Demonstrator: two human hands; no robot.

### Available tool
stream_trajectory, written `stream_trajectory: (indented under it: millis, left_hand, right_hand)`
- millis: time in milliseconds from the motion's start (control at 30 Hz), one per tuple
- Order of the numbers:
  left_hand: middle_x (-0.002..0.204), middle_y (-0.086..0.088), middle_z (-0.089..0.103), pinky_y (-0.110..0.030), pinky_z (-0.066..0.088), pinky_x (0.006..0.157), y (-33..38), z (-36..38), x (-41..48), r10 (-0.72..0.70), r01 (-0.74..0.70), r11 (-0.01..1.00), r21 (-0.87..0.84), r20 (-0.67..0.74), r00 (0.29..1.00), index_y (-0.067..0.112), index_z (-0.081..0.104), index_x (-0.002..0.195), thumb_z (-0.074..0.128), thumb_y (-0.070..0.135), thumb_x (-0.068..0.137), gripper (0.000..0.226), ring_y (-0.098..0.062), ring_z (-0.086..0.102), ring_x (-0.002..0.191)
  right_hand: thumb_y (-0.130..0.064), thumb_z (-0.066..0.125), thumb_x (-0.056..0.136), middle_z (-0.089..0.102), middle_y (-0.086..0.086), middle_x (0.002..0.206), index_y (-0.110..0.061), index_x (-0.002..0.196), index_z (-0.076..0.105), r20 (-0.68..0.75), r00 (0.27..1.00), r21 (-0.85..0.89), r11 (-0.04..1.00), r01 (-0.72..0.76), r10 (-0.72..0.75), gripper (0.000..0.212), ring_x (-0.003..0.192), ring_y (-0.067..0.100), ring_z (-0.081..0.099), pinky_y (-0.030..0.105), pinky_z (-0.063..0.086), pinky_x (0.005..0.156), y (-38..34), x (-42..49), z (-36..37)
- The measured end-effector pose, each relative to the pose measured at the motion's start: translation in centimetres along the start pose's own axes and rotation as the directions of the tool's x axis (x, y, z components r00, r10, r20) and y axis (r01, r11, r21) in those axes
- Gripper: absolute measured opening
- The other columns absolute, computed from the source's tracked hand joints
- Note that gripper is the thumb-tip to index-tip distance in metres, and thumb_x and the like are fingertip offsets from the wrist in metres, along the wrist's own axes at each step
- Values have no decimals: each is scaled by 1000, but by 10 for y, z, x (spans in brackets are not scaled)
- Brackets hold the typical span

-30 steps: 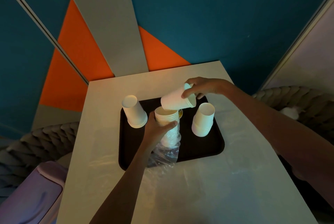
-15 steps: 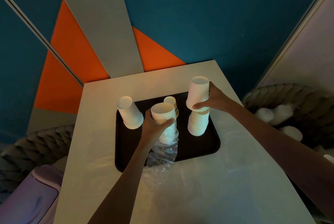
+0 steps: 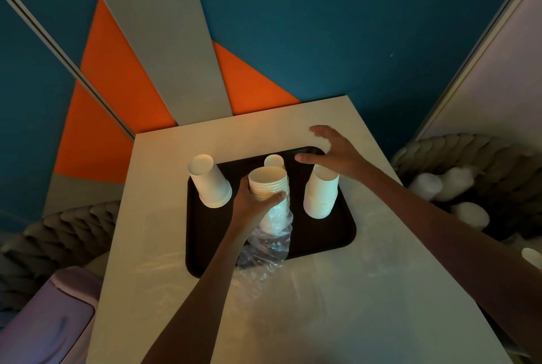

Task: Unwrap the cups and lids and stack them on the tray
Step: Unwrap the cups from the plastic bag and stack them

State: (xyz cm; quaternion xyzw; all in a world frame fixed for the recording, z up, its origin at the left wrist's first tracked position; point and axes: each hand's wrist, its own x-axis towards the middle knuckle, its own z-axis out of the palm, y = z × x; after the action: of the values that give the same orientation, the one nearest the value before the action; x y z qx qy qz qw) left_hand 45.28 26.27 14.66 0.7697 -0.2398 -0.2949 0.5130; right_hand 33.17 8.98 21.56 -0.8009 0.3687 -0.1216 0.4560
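A dark tray (image 3: 322, 242) lies on the pale table. My left hand (image 3: 252, 202) grips an upright stack of white paper cups (image 3: 268, 184) whose lower part sits in a crumpled clear plastic wrapper (image 3: 268, 242). An upside-down stack of cups (image 3: 321, 196) stands at the tray's right. My right hand (image 3: 334, 151) hovers just above it with fingers spread, holding nothing. Another upside-down cup stack (image 3: 209, 181) stands at the tray's left. A small cup (image 3: 274, 161) with a yellow mark stands behind the held stack.
The table (image 3: 322, 305) ends near the blue and orange wall. Braided grey cushions (image 3: 50, 234) flank it on both sides. White round items (image 3: 434, 184) lie in the seat at right. A lilac object (image 3: 50, 316) sits at lower left.
My right hand turned a cup upside down, set it on the right-hand stack and let go; it now hovers open above. My left hand kept its grip on the wrapped stack.
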Motion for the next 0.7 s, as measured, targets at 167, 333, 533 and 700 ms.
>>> stream_trajectory:
  millis: [167, 333, 533, 700]
  left_hand:
    - [117, 2, 59, -20, 48, 79, 3, 1, 0, -3, 1, 999, 39, 56, 998, 16, 44, 131, 85, 26, 68, 76, -11, 58, 103]
    - [118, 0, 58, -15, 49, 72, 6, -2, 0, -10, 8, 1000, 27, 39, 999, 10, 40, 130, 87, 24, 65, 82, -11, 60, 101]
    - [113, 7, 58, -13, 46, 72, 9, -2, 1, 18, -19, 999, 31, 37, 999, 18, 44, 126, 84, 30, 68, 71, 0, 57, 94]
    - [121, 7, 57, -27, 49, 90, 10, 6, -4, 87, -88, 994, 65, 17, 996, 24, 45, 128, 79, 61, 56, 88, -9, 55, 110]
  right_hand:
    - [-49, 73, 75, 54, 4, 132, -15, 136, 47, 401, 913, -175, 985, -8, 78, 75, 112, 16, 54, 29, 45, 93, -37, 8, 22]
    - [-44, 72, 79, 62, 9, 119, -6, 123, 58, 498, 859, -276, 961, 27, 119, 60, 106, 22, 61, 32, 54, 89, -53, 11, 39]
    - [-50, 72, 76, 69, 11, 101, -2, 104, 67, 471, 868, -324, 946, 2, 159, 56, 88, 20, 67, 25, 57, 67, -53, 29, 47]
    - [-50, 72, 76, 64, 1, 83, -12, 81, 60, 435, 877, -277, 957, -88, 206, 40, 73, 13, 64, 19, 52, 53, -52, 38, 41]
